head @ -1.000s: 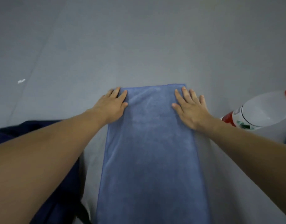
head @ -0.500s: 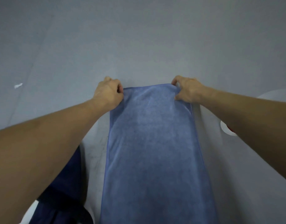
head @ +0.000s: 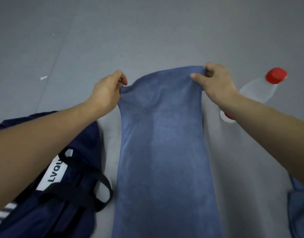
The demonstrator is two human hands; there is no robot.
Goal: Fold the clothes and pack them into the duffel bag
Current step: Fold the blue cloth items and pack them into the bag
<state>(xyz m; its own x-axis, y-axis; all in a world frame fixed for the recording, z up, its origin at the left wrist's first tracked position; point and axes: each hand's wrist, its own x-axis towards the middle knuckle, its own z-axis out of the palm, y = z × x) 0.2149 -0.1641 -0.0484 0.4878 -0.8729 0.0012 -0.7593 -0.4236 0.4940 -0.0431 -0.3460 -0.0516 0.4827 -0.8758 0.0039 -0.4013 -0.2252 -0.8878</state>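
Long blue cloth (head: 163,152) spread down the middle of the grey floor (head: 147,31), near end out of view below. Far end raised off the floor and sagging a little at the left. Left hand (head: 107,91) pinching the far left corner between thumb and curled fingers; right hand (head: 216,83) gripping the far right corner likewise, thumb on top. Navy duffel bag (head: 65,194) just left of the cloth, under the left forearm, straps slack; open or zipped, hard to tell from here. Clear bottle with a red cap (head: 257,90) on the right, beyond the right wrist.

Probably the start of folding the far end over toward the near end. Keep both corners level and the edge between them taut, so the sag flattens. Bring the far edge straight back, match corner to corner, lay down, then smooth flat. Keep clear of the bag straps and the bottle.
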